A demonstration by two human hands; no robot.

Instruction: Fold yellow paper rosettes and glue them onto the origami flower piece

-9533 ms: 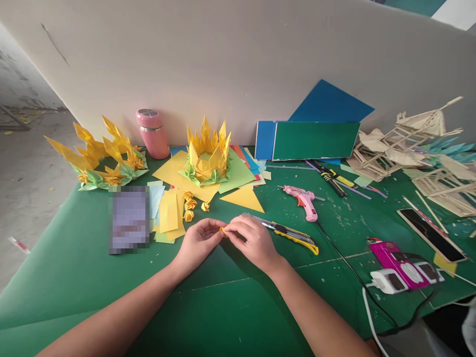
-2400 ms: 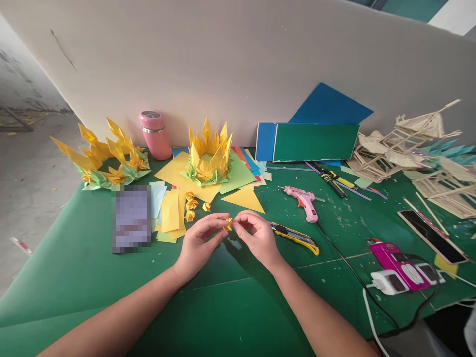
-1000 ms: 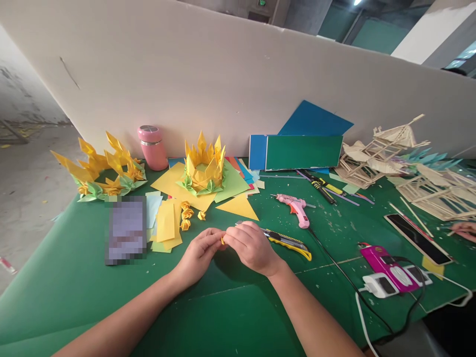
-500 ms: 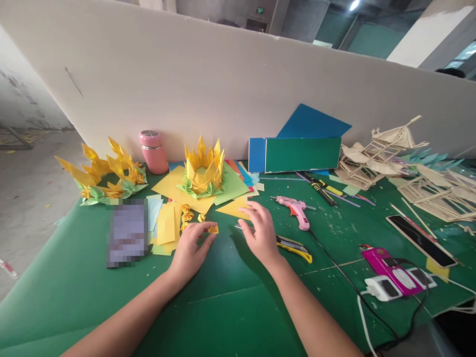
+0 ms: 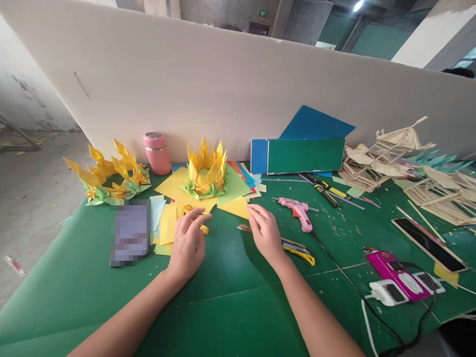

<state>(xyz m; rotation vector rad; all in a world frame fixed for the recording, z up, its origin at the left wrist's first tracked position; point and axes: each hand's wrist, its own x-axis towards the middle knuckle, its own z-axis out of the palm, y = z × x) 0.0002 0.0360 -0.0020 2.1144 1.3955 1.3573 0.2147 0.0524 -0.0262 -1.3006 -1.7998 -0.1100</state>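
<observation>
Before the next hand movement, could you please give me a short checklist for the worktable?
1. Left hand clear of the paper roses: not ok, it partly covers them in view.
2. Utility knife blade retracted: not ok, its tip shows bare beside the right hand.
3. Glue gun apart from both hands: ok.
4. Glue gun cool: cannot tell.
5. Middle paper crown standing upright: ok.
6. Pink thermos upright: ok.

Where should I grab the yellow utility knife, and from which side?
Probably by the yellow handle, coming from the right. The utility knife lies on the green table with its silver tip to the left, while the handle sticks out past your right hand, which hides the middle. That should keep your grip well away from the tip.
</observation>
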